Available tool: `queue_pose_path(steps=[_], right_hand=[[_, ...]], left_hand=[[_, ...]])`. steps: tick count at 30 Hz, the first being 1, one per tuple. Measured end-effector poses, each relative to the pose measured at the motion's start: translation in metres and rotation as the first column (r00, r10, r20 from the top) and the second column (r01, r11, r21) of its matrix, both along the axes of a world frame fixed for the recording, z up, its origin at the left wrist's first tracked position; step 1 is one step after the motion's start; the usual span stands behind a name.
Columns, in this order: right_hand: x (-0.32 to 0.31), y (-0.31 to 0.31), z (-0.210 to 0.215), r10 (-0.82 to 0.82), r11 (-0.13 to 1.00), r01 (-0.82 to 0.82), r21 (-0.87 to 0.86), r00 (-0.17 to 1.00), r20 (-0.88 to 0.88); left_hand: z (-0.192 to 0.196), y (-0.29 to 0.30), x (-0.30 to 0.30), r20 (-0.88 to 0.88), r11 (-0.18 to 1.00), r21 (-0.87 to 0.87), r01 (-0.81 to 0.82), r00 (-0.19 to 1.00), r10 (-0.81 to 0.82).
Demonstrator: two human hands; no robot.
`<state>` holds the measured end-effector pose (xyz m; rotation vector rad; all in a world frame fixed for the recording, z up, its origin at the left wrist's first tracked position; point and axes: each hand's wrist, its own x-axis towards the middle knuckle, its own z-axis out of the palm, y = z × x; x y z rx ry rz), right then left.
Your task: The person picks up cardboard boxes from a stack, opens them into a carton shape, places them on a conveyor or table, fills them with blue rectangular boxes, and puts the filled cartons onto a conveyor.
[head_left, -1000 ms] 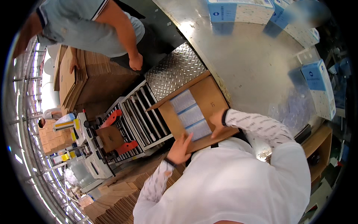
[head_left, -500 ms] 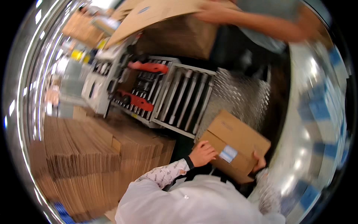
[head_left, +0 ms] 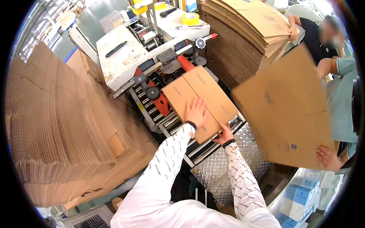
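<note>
In the head view, the left hand (head_left: 195, 110) lies flat with fingers spread on top of the closed brown cardboard box (head_left: 199, 100), pressing along its centre seam. The right hand (head_left: 225, 135) is cupped against the box's near edge, fingers curled under the rim, just behind and to the right of the left hand. The box rests on the metal roller conveyor (head_left: 176, 127) of a carton-sealing machine, its far end between the red side guide belts (head_left: 161, 102) just ahead of the hands. Below the right hand sits a silver tread-plate ramp (head_left: 224, 167). Far to the left of the hands rises a tall stack of flattened corrugated cardboard (head_left: 57, 125); another stack of flat cartons (head_left: 243, 34) stands beyond the machine. To the right of the hands, a co-worker's hand (head_left: 329, 157) grips a large flat cardboard sheet (head_left: 283, 108). A yellow tape roll (head_left: 190, 18) lies on the white tabletop (head_left: 125, 60) far ahead.
</note>
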<state>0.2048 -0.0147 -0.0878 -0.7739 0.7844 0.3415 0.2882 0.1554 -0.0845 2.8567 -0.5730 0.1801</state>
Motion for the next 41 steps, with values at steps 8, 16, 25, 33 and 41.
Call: queue_pose_path(steps=[8,16,25,33,41], right_hand=[[-0.13,0.001,0.009,0.323,0.886,-0.306,-0.348,0.946,-0.008],[-0.423,-0.1,-0.1,0.648,0.533,-0.687,-0.494,0.707,-0.284],[-0.388,-0.252,-0.174,0.45,0.856,-0.288,-0.43,0.824,0.344],[-0.338,-0.17,-0.007,0.439,0.718,-0.122,-0.685,0.843,0.311],[-0.313,-0.081,0.132,0.535,0.607,0.109,-0.787,0.677,0.506]], left_hand=[[-0.009,0.06,0.097,0.123,0.989,-0.133,-0.069,0.989,0.085],[0.228,0.086,-0.051,0.425,0.879,-0.397,0.265,0.902,-0.08],[0.545,0.291,-0.248,0.332,0.893,0.072,-0.445,0.855,0.399],[0.504,0.34,-0.307,0.87,0.866,0.13,-0.483,0.474,0.134],[0.531,0.174,-0.189,0.656,0.719,0.693,-0.056,0.464,-0.595]])
